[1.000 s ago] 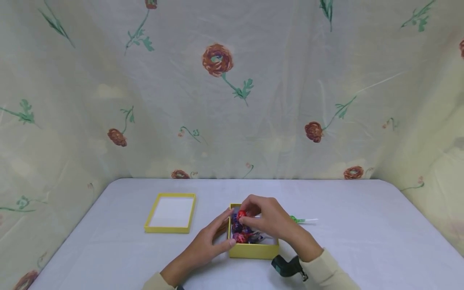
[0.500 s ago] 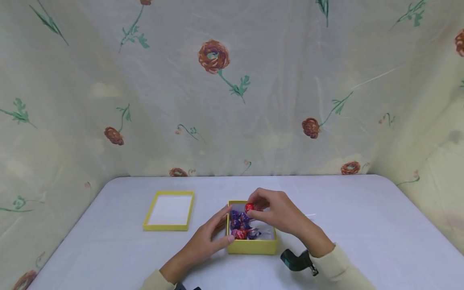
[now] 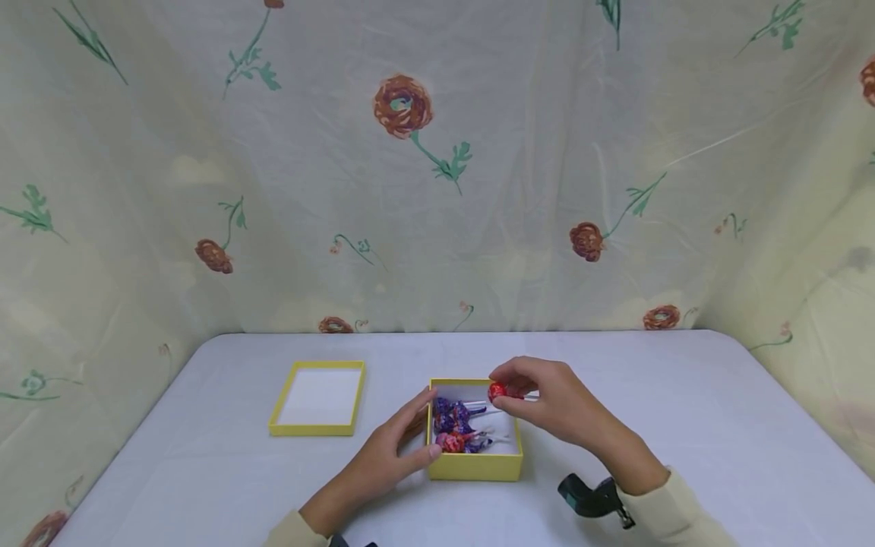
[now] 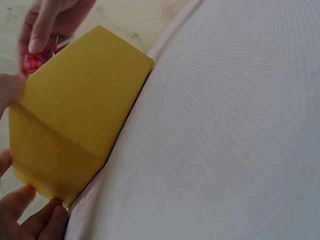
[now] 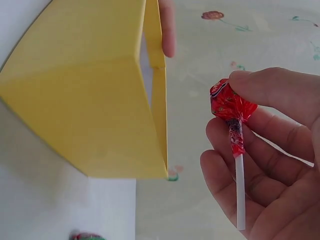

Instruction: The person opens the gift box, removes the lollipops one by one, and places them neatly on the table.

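My right hand point(image 3: 547, 391) pinches a lollipop point(image 5: 232, 102) in a red wrapper between thumb and fingers, its white stick pointing down along the palm in the right wrist view. It is over the right rim of a yellow box point(image 3: 475, 468). Inside lie several lollipops, purple-wrapped ones point(image 3: 447, 414) and a red-pink one point(image 3: 451, 442), heads to the left. My left hand point(image 3: 386, 452) rests against the box's left side, fingers nearly straight along the wall, thumb at the near corner. In the left wrist view its fingertips point(image 4: 20, 197) touch the yellow wall.
A yellow-rimmed lid point(image 3: 317, 430) with a white inside lies left of the box on the white table point(image 3: 205, 463). The edge of a red and green wrapped thing point(image 5: 87, 236) shows at the bottom of the right wrist view. Flowered cloth point(image 3: 513, 228) hangs behind the table.
My right hand has lifted the red lollipop from among the others and carried it rightward to the box's right rim. My left hand stays against the box.
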`<move>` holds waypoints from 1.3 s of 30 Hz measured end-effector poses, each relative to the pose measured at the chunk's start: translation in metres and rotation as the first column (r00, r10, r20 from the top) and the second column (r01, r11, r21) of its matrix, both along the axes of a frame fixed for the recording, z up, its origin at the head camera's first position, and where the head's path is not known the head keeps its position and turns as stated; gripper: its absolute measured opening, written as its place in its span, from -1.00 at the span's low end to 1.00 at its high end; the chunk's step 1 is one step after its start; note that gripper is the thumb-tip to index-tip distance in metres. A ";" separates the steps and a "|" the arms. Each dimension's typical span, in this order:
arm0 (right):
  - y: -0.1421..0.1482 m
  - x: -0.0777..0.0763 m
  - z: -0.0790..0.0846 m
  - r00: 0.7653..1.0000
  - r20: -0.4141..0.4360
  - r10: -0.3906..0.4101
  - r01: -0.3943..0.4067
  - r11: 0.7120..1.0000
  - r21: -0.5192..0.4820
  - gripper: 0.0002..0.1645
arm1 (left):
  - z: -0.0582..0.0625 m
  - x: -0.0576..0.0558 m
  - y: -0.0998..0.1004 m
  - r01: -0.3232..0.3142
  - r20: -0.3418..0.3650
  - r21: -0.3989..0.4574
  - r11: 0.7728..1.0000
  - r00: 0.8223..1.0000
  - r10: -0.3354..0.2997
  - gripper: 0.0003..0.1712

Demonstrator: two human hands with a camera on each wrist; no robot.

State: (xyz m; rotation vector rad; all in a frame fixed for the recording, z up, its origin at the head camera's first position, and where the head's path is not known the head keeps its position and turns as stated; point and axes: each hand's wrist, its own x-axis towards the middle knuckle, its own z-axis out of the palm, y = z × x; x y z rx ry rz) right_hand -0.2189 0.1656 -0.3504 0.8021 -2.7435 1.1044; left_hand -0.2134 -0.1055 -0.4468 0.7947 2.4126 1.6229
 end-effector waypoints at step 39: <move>0.044 0.009 -0.014 0.990 0.007 -0.139 0.138 0.988 0.076 -0.78 | -0.001 0.000 -0.001 0.016 -0.004 0.022 1.000 1.000 -0.016 -0.16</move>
